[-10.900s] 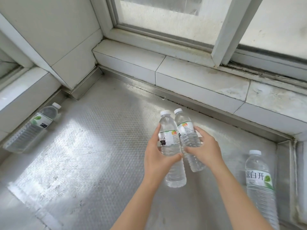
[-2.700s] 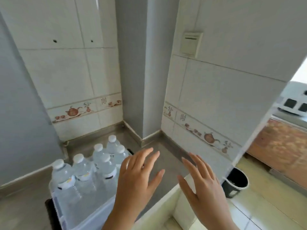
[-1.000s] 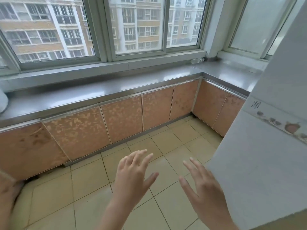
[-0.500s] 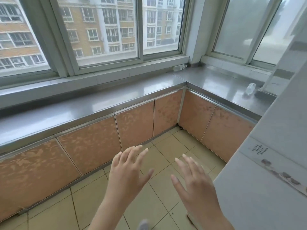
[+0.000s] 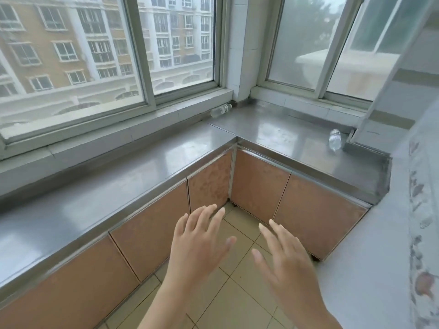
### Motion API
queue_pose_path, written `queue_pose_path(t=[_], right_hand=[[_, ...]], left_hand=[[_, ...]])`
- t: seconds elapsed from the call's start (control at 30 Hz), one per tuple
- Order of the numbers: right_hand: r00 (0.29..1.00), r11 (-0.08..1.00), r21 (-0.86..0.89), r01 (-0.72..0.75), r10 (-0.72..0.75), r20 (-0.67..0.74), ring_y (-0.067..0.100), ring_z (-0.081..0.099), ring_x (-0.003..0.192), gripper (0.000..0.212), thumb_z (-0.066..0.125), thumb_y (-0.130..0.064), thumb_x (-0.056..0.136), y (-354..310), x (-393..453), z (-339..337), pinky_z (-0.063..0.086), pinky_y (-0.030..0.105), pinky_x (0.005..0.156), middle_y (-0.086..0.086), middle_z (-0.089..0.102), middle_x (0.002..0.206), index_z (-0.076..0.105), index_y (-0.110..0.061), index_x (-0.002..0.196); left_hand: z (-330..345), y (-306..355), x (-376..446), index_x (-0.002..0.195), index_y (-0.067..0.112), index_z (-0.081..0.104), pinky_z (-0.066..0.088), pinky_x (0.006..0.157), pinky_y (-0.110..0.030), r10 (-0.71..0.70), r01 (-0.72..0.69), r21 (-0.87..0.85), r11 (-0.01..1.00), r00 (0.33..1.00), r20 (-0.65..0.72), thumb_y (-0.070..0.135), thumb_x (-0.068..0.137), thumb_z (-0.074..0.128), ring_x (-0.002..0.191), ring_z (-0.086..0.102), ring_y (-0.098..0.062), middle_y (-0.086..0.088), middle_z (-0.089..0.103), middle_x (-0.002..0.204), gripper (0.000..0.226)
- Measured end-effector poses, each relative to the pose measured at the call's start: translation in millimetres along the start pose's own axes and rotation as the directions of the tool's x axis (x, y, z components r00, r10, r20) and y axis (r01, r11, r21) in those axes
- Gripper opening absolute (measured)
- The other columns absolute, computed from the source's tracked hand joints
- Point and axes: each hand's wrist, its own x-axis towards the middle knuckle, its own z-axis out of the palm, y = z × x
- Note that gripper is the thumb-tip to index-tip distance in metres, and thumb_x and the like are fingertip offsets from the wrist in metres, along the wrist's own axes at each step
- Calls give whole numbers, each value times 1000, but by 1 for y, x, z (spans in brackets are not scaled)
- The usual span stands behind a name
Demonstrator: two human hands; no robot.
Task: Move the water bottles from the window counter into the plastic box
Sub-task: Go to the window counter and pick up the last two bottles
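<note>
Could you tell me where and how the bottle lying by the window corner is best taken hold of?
The lying bottle rests on its side along the window ledge, cap toward the corner. Probably best gripped around the mid-body, coming from above and the counter side, since the ledge blocks the far side. Both the left hand and the right hand are empty.

Grey steel counter (image 5: 142, 172), mottled orange-brown cabinet doors (image 5: 256, 188), beige floor tiles (image 5: 237, 305)

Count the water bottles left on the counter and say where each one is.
2. One clear plastic water bottle lies against the window ledge near the corner; another clear plastic bottle sits at the steel counter's far right end. None appear hidden.
</note>
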Motion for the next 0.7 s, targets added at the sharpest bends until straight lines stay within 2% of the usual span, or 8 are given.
queue_pose_path(t=[0.2, 0.3, 0.4, 0.53, 0.63, 0.7], right_hand=[[998, 1000, -15, -25, 26, 55, 20, 47, 130, 57, 34, -53, 90, 6, 97, 39, 34, 42, 105, 0, 50, 143, 54, -25, 135], [998, 1000, -12, -9, 10, 69, 21, 49, 129, 56, 34, -52, 90, 11, 151, 61, 37, 45, 105, 0, 51, 142, 55, -24, 134], [997, 1000, 19, 0, -1, 80, 20, 44, 133, 58, 31, -55, 90, 21, 211, 86, 37, 44, 108, -2, 47, 146, 51, -27, 137], [990, 997, 71, -8, -3, 143, 12, 27, 142, 67, 17, -61, 88, 42, 305, 119, 15, 33, 114, -8, 32, 154, 38, -33, 145], [990, 998, 60, 19, -27, 136, 15, 29, 141, 65, 18, -60, 90, 52, 373, 134, 19, 36, 115, -5, 34, 154, 39, -31, 145], [988, 998, 41, 44, -50, 148, 15, 25, 143, 64, 18, -59, 91, 59, 414, 143, 19, 38, 116, -4, 31, 155, 36, -31, 146]], left_hand=[[53, -41, 78, 132, 22, 61, 34, 105, -41, -4, 5, -22, 1000, 999, 51, 59, 90, 40, 127, 54, -18, 5, 59, 138, 60], [82, -58, 119, 134, 23, 60, 29, 107, -39, -24, 26, -25, 999, 997, 72, 60, 90, 40, 129, 51, -17, 5, 57, 141, 61], [118, -76, 167, 137, 26, 56, 29, 110, -40, -32, 32, 3, 999, 995, 95, 61, 91, 38, 134, 46, -16, 5, 53, 145, 61], [167, -103, 250, 140, 26, 53, 25, 108, -41, -30, 24, 40, 999, 990, 141, 62, 92, 37, 136, 47, -19, 4, 51, 147, 63], [195, -120, 310, 140, 25, 53, 27, 108, -42, -25, 18, 55, 998, 993, 118, 62, 92, 36, 138, 39, -18, 4, 50, 148, 63], [209, -130, 346, 140, 24, 53, 33, 111, -45, -36, 31, 58, 998, 994, 99, 62, 92, 35, 138, 37, -17, 4, 49, 149, 64]])
